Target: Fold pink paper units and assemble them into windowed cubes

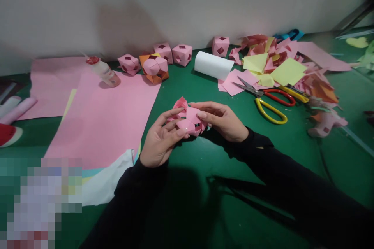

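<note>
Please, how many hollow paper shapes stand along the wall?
5, from left: pink shape, multicoloured shape, two pink shapes, a final shape behind the white roll; scraps may hide more.

Dim interior light, direction uncertain. Wall (204, 4): flat grey, broad soft-edged shadow left of centre. Table (292, 140): deep green, dark shadows pooled below pink folded-paper piece (193, 116) and beneath right sleeve (277, 167), its black cloth losing detail. White roll (212, 65): among brightest surfaces. Scissors (258, 93): fairly crisp. Far right: hazy, smeared. Top-right corner: darkened. Bottom-left corner: coarse pixel blocks. Edges: wide-angle stretch.
</note>
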`<state>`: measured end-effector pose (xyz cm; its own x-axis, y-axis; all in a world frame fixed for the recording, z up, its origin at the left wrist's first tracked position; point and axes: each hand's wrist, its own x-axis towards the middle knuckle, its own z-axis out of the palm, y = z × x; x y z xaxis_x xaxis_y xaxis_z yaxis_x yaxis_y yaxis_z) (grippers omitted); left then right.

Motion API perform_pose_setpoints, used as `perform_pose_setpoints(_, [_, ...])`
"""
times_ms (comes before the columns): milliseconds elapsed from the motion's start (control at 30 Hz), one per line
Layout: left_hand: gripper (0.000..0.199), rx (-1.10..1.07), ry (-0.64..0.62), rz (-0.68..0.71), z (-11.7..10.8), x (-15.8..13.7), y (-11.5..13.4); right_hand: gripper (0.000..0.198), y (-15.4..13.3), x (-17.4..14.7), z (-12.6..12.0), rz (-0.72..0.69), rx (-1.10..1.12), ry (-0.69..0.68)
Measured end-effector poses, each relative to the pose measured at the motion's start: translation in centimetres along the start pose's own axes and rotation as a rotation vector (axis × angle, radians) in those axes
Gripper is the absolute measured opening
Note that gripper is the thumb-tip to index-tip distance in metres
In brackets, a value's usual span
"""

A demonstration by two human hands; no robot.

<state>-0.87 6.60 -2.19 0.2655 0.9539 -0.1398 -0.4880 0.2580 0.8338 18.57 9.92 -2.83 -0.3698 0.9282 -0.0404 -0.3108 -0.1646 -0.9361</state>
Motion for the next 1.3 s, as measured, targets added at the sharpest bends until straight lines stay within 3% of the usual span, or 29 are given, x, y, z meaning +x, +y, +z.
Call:
perform_pose_setpoints(567, [0.041, 0.001, 0.001, 0.020, 0.0, 0.1, 0.0, 0.028, -0.2, -0.2, 0.2, -0.014, -0.023, -0.051])
perform_pose_setpoints(833, [0.039, -0.041, 0.197, 0.070, -0.4, 0.5, -0.4, 0.072, -0.6, -0.2, -0.2, 0.008, -0.166, -0.217])
perform_pose_setpoints(1100, [0.059, 0.025, 0.194, 0.074, 0.4, 0.4, -0.6, 0.063, 0.2, 0.0, 0.1, 0.059, -0.011, -0.042])
perform_pose_setpoints(1300, [0.064, 0.051, 0.204, 0.046, 0.6, 0.4, -0.5, 0.061, 0.0, 0.0, 0.2, 0.131, -0.002, -0.038])
